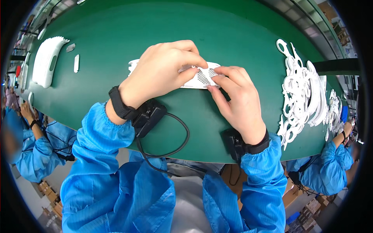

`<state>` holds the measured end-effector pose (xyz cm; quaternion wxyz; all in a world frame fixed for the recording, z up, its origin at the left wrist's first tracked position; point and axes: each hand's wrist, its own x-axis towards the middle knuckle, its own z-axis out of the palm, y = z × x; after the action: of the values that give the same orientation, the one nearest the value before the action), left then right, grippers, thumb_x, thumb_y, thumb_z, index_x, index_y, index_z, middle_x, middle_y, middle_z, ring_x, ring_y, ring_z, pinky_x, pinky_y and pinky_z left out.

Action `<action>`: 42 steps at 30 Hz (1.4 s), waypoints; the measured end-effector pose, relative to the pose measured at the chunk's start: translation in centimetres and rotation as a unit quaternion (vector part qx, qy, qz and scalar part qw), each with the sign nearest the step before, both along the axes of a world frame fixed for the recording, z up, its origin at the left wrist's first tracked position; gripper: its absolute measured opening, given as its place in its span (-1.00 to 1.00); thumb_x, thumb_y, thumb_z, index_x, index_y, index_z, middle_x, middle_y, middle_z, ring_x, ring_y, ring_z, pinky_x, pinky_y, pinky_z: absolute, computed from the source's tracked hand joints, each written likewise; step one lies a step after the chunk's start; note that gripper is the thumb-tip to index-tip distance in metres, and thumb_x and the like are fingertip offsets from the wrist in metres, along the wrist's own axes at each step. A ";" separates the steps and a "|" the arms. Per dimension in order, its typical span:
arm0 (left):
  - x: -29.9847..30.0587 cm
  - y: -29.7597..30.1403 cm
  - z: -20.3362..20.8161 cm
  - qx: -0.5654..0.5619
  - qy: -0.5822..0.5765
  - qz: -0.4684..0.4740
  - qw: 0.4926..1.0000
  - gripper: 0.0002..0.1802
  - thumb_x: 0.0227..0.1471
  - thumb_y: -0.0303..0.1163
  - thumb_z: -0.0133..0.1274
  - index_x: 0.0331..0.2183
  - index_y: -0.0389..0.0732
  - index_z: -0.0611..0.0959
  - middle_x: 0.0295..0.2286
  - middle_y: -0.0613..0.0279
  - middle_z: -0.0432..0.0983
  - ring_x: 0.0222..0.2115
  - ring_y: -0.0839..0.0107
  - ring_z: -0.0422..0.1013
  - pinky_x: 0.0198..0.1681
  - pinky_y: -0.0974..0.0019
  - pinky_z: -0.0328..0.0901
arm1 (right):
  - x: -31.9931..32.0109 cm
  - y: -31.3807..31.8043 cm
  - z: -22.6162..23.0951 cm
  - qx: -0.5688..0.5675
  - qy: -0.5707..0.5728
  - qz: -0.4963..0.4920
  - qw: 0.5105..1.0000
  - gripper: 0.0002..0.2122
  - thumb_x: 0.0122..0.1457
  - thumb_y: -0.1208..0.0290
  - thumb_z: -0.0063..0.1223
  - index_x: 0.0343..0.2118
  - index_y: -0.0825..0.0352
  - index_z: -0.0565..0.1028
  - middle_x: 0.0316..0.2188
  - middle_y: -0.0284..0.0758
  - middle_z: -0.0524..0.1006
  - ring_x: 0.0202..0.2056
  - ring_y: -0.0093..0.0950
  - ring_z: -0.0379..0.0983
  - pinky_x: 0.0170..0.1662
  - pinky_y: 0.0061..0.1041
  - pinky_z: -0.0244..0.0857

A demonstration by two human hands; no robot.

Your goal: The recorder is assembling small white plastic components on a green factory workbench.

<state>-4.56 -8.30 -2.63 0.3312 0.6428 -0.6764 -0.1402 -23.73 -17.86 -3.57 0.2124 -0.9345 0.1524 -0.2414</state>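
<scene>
A white plastic panel (203, 79) with honeycomb-like mesh patches lies on the green table in front of me. My left hand (165, 68) arches over its left and middle part, thumb and index finger pinched at its upper surface. Whether a smaller piece sits between those fingertips is hidden. At the panel's right end, my right hand (237, 95) grips it with the fingers along the far side and the thumb at the near edge. The notched left tip of the panel shows past my left wrist.
Stacked white curved shells (46, 64) stand at the left, beside a slim white strip (76, 63) and a small clear piece (70, 47). A heap of white ring-ended parts (297, 93) lies at the right. A black cable (188, 134) loops near my left wrist. Co-workers in blue sit on both sides.
</scene>
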 end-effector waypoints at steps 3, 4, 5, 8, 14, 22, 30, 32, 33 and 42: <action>0.0 0.1 0.0 -0.001 -0.022 0.005 1.000 -0.80 -0.15 -0.54 0.17 -0.36 -0.16 0.70 -0.43 0.28 0.52 -0.47 0.31 0.47 -0.42 0.32 0.35 | 0.3 0.8 -0.2 -0.009 -0.002 -0.019 1.000 -0.85 -0.04 0.50 0.20 -0.38 0.40 0.55 -0.28 -0.24 0.55 -0.18 -0.30 0.45 -0.15 -0.34 0.35; 0.0 0.1 0.0 -0.009 -0.039 0.005 0.999 -0.79 -0.16 -0.53 0.19 -0.36 -0.15 0.70 -0.43 0.29 0.51 -0.48 0.31 0.46 -0.43 0.32 0.35 | 0.4 1.2 -0.1 0.008 0.003 -0.029 1.000 -0.85 -0.03 0.53 0.16 -0.36 0.43 0.54 -0.25 -0.23 0.56 -0.16 -0.28 0.42 -0.13 -0.34 0.34; 0.0 0.1 0.0 -0.005 -0.038 0.005 0.999 -0.79 -0.16 -0.53 0.19 -0.36 -0.15 0.70 -0.43 0.29 0.51 -0.48 0.31 0.46 -0.43 0.32 0.35 | 0.5 1.4 -0.1 0.011 0.004 -0.029 1.000 -0.85 -0.03 0.53 0.16 -0.36 0.43 0.54 -0.25 -0.23 0.56 -0.16 -0.28 0.42 -0.13 -0.34 0.34; -0.3 0.1 0.5 0.002 -0.082 0.012 0.997 -0.76 -0.23 -0.48 0.22 -0.36 -0.14 0.68 -0.39 0.30 0.51 -0.41 0.29 0.46 -0.35 0.28 0.34 | 0.6 2.0 -0.2 0.043 0.022 -0.059 0.997 -0.80 -0.03 0.47 0.15 -0.32 0.43 0.55 -0.24 -0.24 0.57 -0.14 -0.28 0.38 -0.10 -0.29 0.24; -0.9 0.4 1.1 -0.035 -0.228 -0.034 0.972 -0.65 -0.29 -0.21 0.18 -0.37 -0.18 0.65 -0.26 0.20 0.48 0.05 0.12 0.32 0.16 -0.30 -0.02 | 0.3 1.8 0.7 0.049 0.061 -0.060 0.995 -0.67 -0.07 0.31 0.20 -0.26 0.42 0.55 -0.18 -0.25 0.56 -0.11 -0.33 0.38 -0.05 -0.27 0.08; -0.6 0.9 -0.2 -0.034 -0.219 -0.066 0.973 -0.59 -0.28 -0.24 0.29 -0.31 -0.21 0.65 -0.24 0.19 0.50 -0.30 0.23 0.47 0.01 0.04 0.29 | -0.8 2.3 1.4 -0.025 0.111 0.004 0.994 -0.56 -0.06 0.28 0.21 -0.12 0.43 0.52 -0.07 -0.23 0.52 -0.03 -0.36 0.36 -0.03 -0.23 0.11; -0.6 1.3 -0.3 -0.041 -0.280 -0.036 0.958 -0.55 -0.32 -0.23 0.34 -0.30 -0.21 0.66 -0.24 0.24 0.53 -0.39 0.27 0.48 -0.14 0.19 0.36 | -0.2 3.2 0.8 -0.042 0.112 -0.019 0.993 -0.53 -0.05 0.27 0.23 -0.09 0.47 0.48 -0.05 -0.20 0.51 0.00 -0.36 0.35 -0.02 -0.25 0.12; 0.6 1.4 0.1 -0.054 -0.206 -0.055 0.975 -0.42 -0.33 -0.25 0.34 -0.15 -0.17 0.64 -0.21 0.25 0.56 -0.33 0.26 0.49 -0.15 0.21 0.35 | -0.2 3.0 0.5 -0.039 0.091 -0.013 0.995 -0.55 -0.04 0.29 0.22 -0.10 0.47 0.48 -0.06 -0.19 0.51 0.01 -0.35 0.35 -0.02 -0.27 0.13; 0.9 1.4 0.5 -0.057 -0.218 -0.058 0.973 -0.42 -0.33 -0.25 0.34 -0.15 -0.17 0.64 -0.21 0.25 0.56 -0.33 0.26 0.49 -0.15 0.21 0.35 | -0.2 3.0 0.4 -0.032 0.081 -0.005 0.996 -0.56 -0.03 0.31 0.21 -0.10 0.46 0.48 -0.06 -0.19 0.51 0.01 -0.35 0.35 -0.02 -0.29 0.14; 3.7 1.1 3.4 0.116 -0.210 0.038 0.970 -0.30 -0.47 -0.37 0.38 -0.11 -0.22 0.61 -0.36 0.08 0.54 -0.36 0.08 0.48 -0.25 0.21 0.36 | -1.3 -1.1 0.0 -0.007 -0.057 -0.078 0.995 -0.64 -0.04 0.41 0.15 -0.14 0.40 0.49 -0.12 -0.19 0.52 0.02 -0.21 0.33 -0.02 -0.24 0.25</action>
<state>-0.81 -7.24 0.80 0.1097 0.7170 -0.6851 -0.0673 -25.02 -18.98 -3.57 0.1944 -0.9063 0.2103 -0.3108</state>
